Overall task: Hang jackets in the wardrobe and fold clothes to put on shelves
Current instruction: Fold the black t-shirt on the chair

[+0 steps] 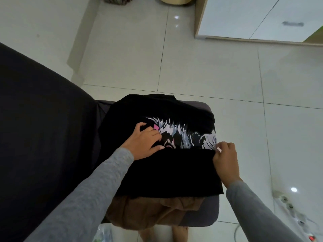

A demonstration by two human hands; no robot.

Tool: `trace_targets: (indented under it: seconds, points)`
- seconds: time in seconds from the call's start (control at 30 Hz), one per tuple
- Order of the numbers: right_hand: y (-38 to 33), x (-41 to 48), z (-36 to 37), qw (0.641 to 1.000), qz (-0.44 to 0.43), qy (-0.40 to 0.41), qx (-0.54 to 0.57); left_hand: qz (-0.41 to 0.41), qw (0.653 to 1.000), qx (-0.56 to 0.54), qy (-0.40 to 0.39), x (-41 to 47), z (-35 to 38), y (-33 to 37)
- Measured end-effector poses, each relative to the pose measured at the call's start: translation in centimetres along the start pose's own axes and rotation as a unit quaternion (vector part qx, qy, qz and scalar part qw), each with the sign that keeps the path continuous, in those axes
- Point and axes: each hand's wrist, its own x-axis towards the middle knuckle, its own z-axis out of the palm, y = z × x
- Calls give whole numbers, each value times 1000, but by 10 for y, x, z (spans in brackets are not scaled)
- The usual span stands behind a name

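Note:
A black T-shirt point(171, 170) with a white, grey and pink print lies partly folded on a grey stool point(212, 208); its lower part is folded up over the print. My left hand point(146, 143) rests on the shirt's left side, fingers curled into the cloth beside the print. My right hand point(225, 158) pinches the right end of the folded edge. A brown garment point(153, 210) lies under the shirt and hangs over the stool's near side.
A large dark sofa or bed point(40, 123) fills the left. White glossy floor tiles point(192, 63) surround the stool. A white cabinet point(253, 18) stands at the top right. A white power strip point(293, 212) with a cable lies on the floor at lower right.

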Motion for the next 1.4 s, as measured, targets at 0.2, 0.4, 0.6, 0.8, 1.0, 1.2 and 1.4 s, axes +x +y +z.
trace_targets:
  seconds: [0.2,0.4,0.6,0.8,1.0,1.2,1.4]
  points:
    - [-51,-11,18,978,-209,-11,22,-214,973,-54,70,-4,-10,-40]
    - [-134,-14,52,956,-208,-111,173,-458,831,-311,52,-26,-12,-65]
    - [-184,-4,70,950,-89,-223,199,-505,752,-402,133,-36,-10,-74]
    - [-206,9,74,955,-85,-221,180,-483,788,-361,124,-44,-3,-79]
    - [-208,13,69,965,-117,-127,198,-422,785,-388,234,-43,-19,-78]
    - [-209,2,55,952,-181,-119,218,-404,759,-406,308,-52,-25,-75]
    - [-204,-8,50,936,-254,-104,220,-322,835,-327,303,-57,-30,-57]
